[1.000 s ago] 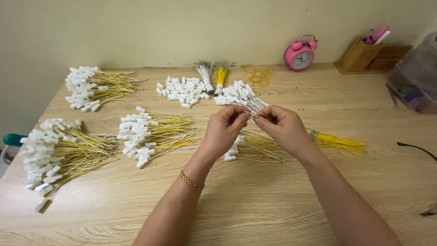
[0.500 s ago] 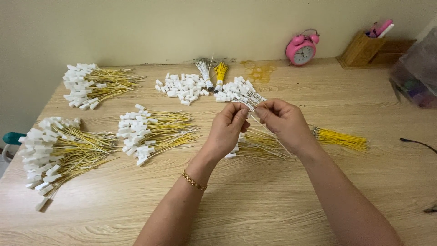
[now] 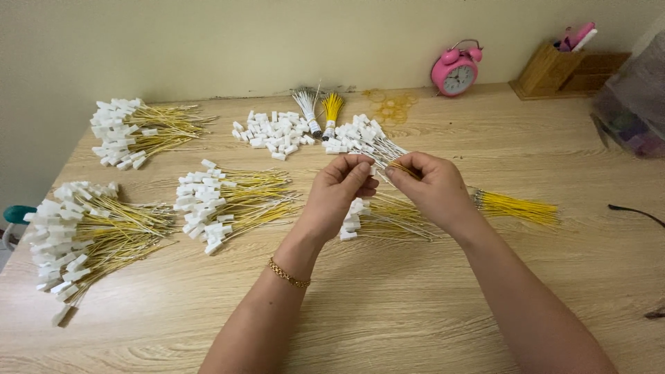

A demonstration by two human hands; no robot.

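Yellow wire [image 3: 400,168]: pinched at its tip by right hand [image 3: 431,190], raised above table [image 3: 415,305]. Small white connector [image 3: 372,170]: pinched in left hand [image 3: 339,194], touching the wire end. Advisable: align tip squarely, press straight. Finished bundles [image 3: 228,204] lie left.

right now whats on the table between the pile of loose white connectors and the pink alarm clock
In the head view, two upright wire bundles, one white and one yellow, then a yellowish stain on the wood.
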